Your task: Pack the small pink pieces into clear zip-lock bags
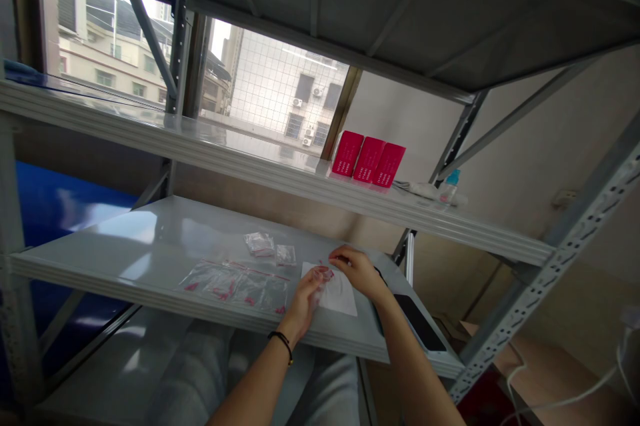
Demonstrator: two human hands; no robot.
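My left hand [303,299], with a black cord bracelet at its wrist, is closed on a small clear plastic bag [324,273] that has red at its top. My right hand [359,271] is just right of the bag, its thumb and fingertips pinched together; what they hold, if anything, is too small to name. Beneath both hands lies a white sheet of paper [343,296]. To the left, several clear zip bags [225,283] with small pink-red pieces inside lie in a row. Behind them sit a stack of small clear bags [259,244] and a single small bag [286,255].
A phone [419,321] with a dark screen lies right of my right forearm. Above the grey work shelf [165,233], an upper shelf [280,176] carries three red boxes [369,159] and a blue-capped bottle [450,187]. Metal posts [555,259] frame the sides.
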